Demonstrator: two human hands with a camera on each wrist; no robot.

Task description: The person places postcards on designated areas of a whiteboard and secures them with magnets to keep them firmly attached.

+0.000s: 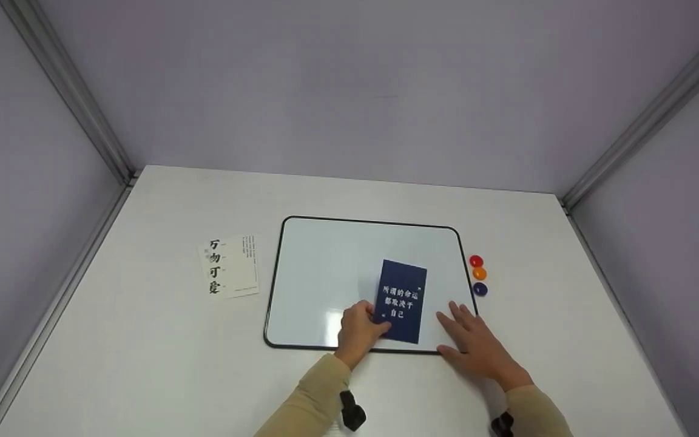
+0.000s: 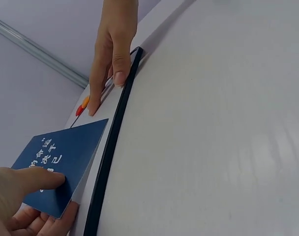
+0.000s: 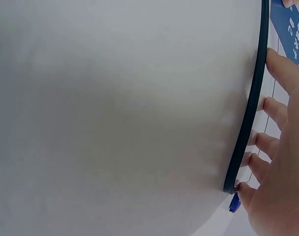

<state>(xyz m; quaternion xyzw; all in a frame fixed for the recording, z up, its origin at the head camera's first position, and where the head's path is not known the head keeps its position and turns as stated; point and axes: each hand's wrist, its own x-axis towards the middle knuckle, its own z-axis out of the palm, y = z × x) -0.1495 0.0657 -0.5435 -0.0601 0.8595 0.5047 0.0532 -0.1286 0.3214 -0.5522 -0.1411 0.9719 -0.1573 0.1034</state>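
Observation:
A dark blue card (image 1: 401, 285) with white Chinese characters is held over the right half of a whiteboard (image 1: 325, 261) with a black rim. My left hand (image 1: 358, 331) pinches the card's lower left edge, thumb on the printed face and fingers behind it, as the left wrist view (image 2: 44, 179) confirms. Fingers spread, my right hand (image 1: 477, 346) rests on the board's lower right corner; in the right wrist view its fingertips (image 3: 275, 105) touch the white surface just inside the rim.
Left of the board lies a cream card (image 1: 233, 267) with black characters. Beside the board's right edge, red (image 1: 476, 261), orange (image 1: 479, 274) and dark blue (image 1: 480, 289) round magnets stand in a row. Walls enclose the white table (image 1: 143, 352) at the back and sides.

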